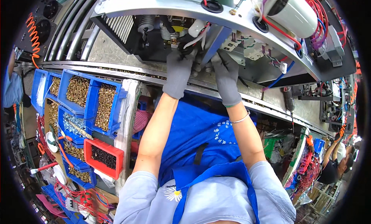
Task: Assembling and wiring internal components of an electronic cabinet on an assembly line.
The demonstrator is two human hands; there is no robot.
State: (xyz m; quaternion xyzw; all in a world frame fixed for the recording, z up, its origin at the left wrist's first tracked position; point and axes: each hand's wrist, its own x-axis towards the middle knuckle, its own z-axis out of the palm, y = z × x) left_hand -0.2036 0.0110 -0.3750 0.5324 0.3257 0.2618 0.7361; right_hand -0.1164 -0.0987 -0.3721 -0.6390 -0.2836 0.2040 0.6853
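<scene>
Both my hands wear grey gloves and reach into the front of a metal equipment chassis (154, 7). My left hand (179, 71) has its fingers curled beside the lower end of a bluish metal divider (217, 44), below white and dark wires (196, 41). On the divider's other side is my right hand (226, 75), its fingers bent in toward the left hand. Whatever lies between the fingertips is hidden. Ribbed cylindrical parts (168, 31) sit in the left compartment; pale terminal-like parts (253, 50) and loose wires are in the right one.
Blue bins (89, 104) of brass-coloured screws and a red bin (116, 154) of black pieces stand at left. A power screwdriver (288, 98) lies at the bench's right. Metal rollers (73, 34) run at far left. Another person (337, 166) is at far right.
</scene>
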